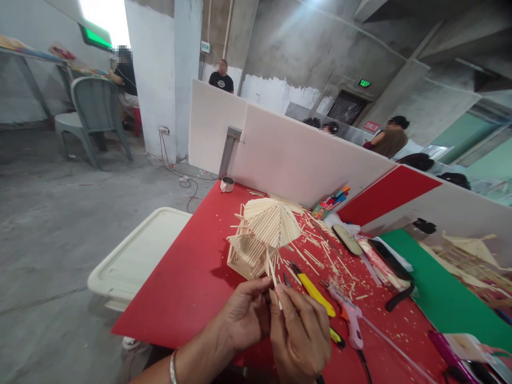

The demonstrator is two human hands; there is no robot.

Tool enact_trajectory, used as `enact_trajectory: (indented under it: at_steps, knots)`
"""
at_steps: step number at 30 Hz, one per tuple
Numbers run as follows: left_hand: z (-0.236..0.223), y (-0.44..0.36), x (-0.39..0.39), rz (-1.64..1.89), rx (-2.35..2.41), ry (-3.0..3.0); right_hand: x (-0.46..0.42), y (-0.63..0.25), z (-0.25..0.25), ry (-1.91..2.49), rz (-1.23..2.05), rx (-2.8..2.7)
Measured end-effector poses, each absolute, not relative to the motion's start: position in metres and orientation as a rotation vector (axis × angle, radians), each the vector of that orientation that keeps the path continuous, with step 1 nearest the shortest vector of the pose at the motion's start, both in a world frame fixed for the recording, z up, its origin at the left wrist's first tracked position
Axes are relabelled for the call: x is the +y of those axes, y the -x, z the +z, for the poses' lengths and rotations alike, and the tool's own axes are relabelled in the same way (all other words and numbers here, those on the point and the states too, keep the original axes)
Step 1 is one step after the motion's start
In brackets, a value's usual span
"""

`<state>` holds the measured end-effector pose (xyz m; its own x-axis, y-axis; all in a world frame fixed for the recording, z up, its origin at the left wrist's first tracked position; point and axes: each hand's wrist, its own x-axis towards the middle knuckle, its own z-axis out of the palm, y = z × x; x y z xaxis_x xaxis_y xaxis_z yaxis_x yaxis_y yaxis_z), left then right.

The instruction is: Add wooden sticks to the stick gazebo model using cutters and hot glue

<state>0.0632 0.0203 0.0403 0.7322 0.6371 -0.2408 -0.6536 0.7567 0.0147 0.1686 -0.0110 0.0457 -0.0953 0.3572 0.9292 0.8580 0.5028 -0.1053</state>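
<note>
Both hands meet at the front of the red tabletop (184, 288) around a thin wooden stick (272, 268), its upper end pointing at the model. My left hand (248, 314) pinches it from the left, thumb against it; its other fingers are partly hidden. My right hand (300, 333) is closed on the stick's lower part from the right. Just beyond stands a small pavilion model (246, 250) built of wooden sticks, with a peaked roof (272, 221) and stacked walls. Right of my hands lie a yellow-handled cutting tool (318, 294) and a pink glue gun (352, 317) with its cord.
Loose sticks (314, 258) and shavings litter the table's right side. A pen holder (322, 209) and a metal cup (227, 184) stand near the white partition (288, 149). A pale bin (140, 256) is on the left. Several people are beyond the partition and at the far left.
</note>
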Motion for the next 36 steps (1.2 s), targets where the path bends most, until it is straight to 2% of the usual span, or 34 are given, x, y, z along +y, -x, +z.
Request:
enact_trajectory:
  at_steps: [7,36]
  knots:
    - [0.028,-0.061,0.022,0.681,0.235,0.08,-0.01,-0.167,0.047,1.047,-0.605,-1.664]
    - [0.044,-0.068,0.008,0.752,0.241,-0.001,-0.018,-0.169,0.044,1.051,-0.615,-1.665]
